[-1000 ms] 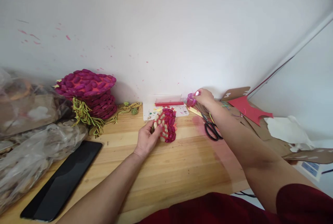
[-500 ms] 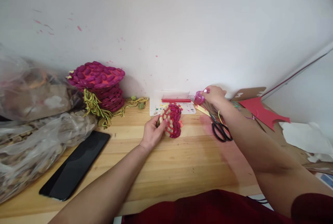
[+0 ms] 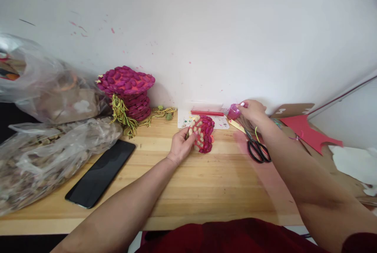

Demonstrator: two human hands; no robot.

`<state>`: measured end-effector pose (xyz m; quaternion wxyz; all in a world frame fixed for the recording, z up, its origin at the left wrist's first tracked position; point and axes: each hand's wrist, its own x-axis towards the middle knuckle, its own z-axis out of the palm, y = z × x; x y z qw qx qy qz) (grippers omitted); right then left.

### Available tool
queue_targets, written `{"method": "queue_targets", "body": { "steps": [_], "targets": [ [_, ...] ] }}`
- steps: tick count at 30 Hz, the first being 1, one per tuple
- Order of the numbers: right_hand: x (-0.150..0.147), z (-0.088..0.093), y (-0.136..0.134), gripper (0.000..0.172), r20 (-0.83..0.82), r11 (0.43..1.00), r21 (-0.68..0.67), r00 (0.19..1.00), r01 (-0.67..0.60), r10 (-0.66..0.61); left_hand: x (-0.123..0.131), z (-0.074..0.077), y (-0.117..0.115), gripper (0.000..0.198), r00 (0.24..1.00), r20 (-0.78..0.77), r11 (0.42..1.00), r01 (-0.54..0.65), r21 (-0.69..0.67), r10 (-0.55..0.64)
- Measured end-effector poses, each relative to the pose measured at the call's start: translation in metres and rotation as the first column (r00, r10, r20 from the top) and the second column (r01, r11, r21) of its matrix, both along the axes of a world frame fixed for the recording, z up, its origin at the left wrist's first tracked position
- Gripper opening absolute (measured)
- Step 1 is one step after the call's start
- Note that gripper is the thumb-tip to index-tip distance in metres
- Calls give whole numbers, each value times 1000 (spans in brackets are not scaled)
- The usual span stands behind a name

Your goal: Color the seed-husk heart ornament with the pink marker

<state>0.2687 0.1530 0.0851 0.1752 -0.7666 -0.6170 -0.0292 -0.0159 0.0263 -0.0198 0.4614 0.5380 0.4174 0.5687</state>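
My left hand (image 3: 183, 145) is closed on the near-left edge of a shell-covered piece (image 3: 203, 133), tilted above the table. Pale, unpainted shells cover its left part, while those on the right are a wet-looking magenta. At the back, my right hand (image 3: 253, 111) is pinched at the mouth of a small purple-pink paint jar (image 3: 234, 110). A bit of something white shows at its fingertips; the rest is hidden. Black-handled scissors (image 3: 255, 149) lie beneath my right forearm, by a pale yellow strip (image 3: 236, 125).
Behind the piece lies a white sheet with small stars (image 3: 220, 123) and a red bar (image 3: 207, 113). To the left stand a magenta shell-covered form (image 3: 126, 82) with yellow-green yarn (image 3: 120, 112), a phone (image 3: 100, 174) and plastic bags (image 3: 55, 159). Red cut card (image 3: 306, 129) lies right.
The whole view has shifted, so things sit farther right in the picture. My left hand still holds the shell-covered piece, and my right hand stays at the jar.
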Motion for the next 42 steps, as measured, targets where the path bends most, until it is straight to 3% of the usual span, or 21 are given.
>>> {"method": "queue_targets", "body": {
  "steps": [5, 9, 10, 12, 14, 16, 19, 22, 28, 32, 36, 42],
  "targets": [
    [9, -6, -14, 27, -142, 989, 142, 989, -30, 50, 0, 1, -1, 30, 1000, -21, 1000, -19, -4, 19],
    [12, -4, -33, 29, -332, 944, 323, 942, 65, 48, -1, -1, 1, 31, 1000, -14, 1000, 2, -22, -2],
    [9, -2, -40, 27, -500, 914, 389, 859, 113, 106, -1, -2, 1, 32, 1000, -6, 999, 14, -29, -14],
    [-5, -1, -59, 29, -801, 902, 400, 542, 165, 256, 0, -4, 1, 33, 1000, -3, 999, 26, -42, -26],
    [-28, -3, -79, 35, -904, 924, 377, 237, 55, 355, 0, -5, 1, 32, 1000, -17, 999, 23, -44, -23],
    [-56, -8, -98, 40, -893, 897, 441, 101, 3, 439, -1, -5, 1, 33, 999, -38, 999, 23, -39, -25],
    [-91, -18, -116, 42, -887, 886, 461, -11, -49, 461, -3, -4, 0, 34, 997, -60, 998, 39, -41, -41],
    [-107, -30, -122, 36, -880, 879, 471, 21, -74, 474, -4, -4, -2, 35, 995, -90, 998, 41, -41, -45],
    [-102, -46, -130, 18, -689, 777, 602, 373, -183, 622, -5, 0, -7, 33, 988, -145, 997, 52, -60, -60],
    [-100, -45, -139, 9, -470, 693, 649, 550, -315, 690, -4, 3, -10, 33, 986, -140, 994, 74, -78, -85],
    [-103, -43, -142, 6, -382, 678, 630, 609, -378, 695, -4, 6, -11, 32, 984, -152, 994, 79, -74, -89],
    [-105, -46, -141, 6, -371, 667, 621, 595, -412, 713, -5, 8, -13, 33, 979, -185, 993, 63, -98, -80]
  ]
}}
